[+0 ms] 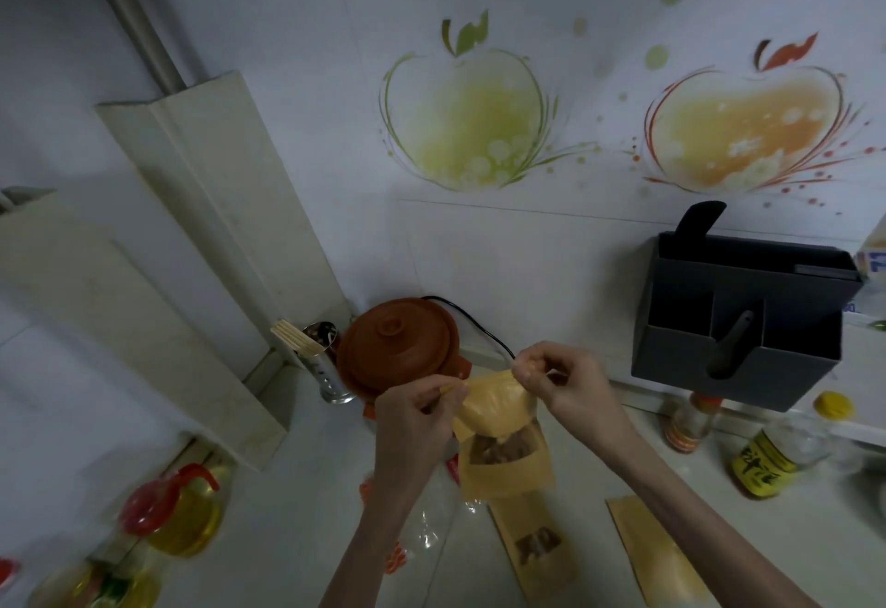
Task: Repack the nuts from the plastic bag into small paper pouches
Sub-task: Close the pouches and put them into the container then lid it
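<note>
Left hand (416, 420), right hand (570, 384) pinch top corners of paper pouch (503, 439), held above counter (297, 502). Pouch tan, top folded, clear window showing brown nuts (501, 449). Crumpled plastic bag (431, 511) lies below on counter.

Both hands (484, 396) on raised pouch (503, 439)

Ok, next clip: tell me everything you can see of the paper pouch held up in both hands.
The small yellow-brown paper pouch is held upright above the pale countertop, in front of the brown clay pot. It looks like kraft paper with a clear window in its face, brown nuts showing through it. The left hand and right hand pinch its top corners, and the top looks folded or pulled taut between them. Whether it is sealed cannot be told. Its lower edge hangs over the clear plastic bag.
</note>
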The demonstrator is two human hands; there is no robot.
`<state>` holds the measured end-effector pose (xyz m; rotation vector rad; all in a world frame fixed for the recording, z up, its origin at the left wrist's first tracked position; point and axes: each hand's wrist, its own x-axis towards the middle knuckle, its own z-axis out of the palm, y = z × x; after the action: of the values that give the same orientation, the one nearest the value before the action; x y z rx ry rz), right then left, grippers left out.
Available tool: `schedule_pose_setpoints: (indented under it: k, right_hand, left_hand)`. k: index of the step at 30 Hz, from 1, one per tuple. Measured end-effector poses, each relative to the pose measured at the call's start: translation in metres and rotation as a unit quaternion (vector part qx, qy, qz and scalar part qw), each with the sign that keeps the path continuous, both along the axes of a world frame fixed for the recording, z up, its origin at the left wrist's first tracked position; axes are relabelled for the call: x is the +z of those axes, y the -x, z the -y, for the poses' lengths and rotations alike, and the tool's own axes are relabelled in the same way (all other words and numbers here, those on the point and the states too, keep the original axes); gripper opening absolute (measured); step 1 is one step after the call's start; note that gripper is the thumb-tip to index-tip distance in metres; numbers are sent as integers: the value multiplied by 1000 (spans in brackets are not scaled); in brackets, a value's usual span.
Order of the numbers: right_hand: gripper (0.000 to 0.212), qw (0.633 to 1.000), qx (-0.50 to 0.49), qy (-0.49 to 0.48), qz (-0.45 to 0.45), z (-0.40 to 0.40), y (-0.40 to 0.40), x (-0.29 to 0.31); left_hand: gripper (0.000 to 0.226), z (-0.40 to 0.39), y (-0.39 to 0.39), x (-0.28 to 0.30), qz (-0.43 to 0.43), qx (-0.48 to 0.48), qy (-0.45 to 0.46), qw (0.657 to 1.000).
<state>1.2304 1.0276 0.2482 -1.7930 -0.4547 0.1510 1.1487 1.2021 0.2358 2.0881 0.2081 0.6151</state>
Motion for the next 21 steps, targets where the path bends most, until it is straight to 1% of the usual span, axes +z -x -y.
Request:
schedule_pose_setpoints:
  k: [2, 4, 5, 7, 9, 11, 13, 16, 17, 19, 21]
  right_hand:
    - [12, 997, 41, -11, -63, 3, 5, -12]
    - [20, 984, 89, -12, -154, 6, 12, -32]
    - [25, 975, 103, 3, -197, 8, 17, -45]
    - [33, 960, 119, 34, -252, 15, 27, -70]
    - [35, 948, 123, 25, -293, 26, 39, -97]
    - [33, 937, 88, 21, -337, 39, 49, -122]
    - [33, 925, 14, 40, -376, 51, 57, -146]
    - [36, 903, -108, 93, -404, 75, 64, -180]
    - [40, 897, -139, 114, -404, 84, 65, -190]
    - [55, 883, -182, 146, -408, 104, 64, -205]
    - [63, 877, -217, 142, -406, 120, 57, -211]
  left_hand:
    - [17, 3, 0, -10, -34, 19, 42, 998]
    - [27, 8, 1, -23, -77, 27, 107, 991]
    - [29, 10, 2, -31, -102, 31, 142, 984]
    - [22, 14, 5, -48, -175, 35, 225, 958]
    - [14, 18, 9, -65, -253, 8, 282, 925]
    - [16, 21, 15, -80, -296, -18, 323, 899]
    - [22, 22, 21, -91, -325, -14, 347, 879]
    - [27, 21, 31, -105, -382, -25, 332, 862]
    - [27, 21, 33, -109, -401, -31, 326, 856]
    - [26, 22, 35, -114, -426, -40, 321, 845]
    - [24, 22, 36, -118, -436, -38, 325, 838]
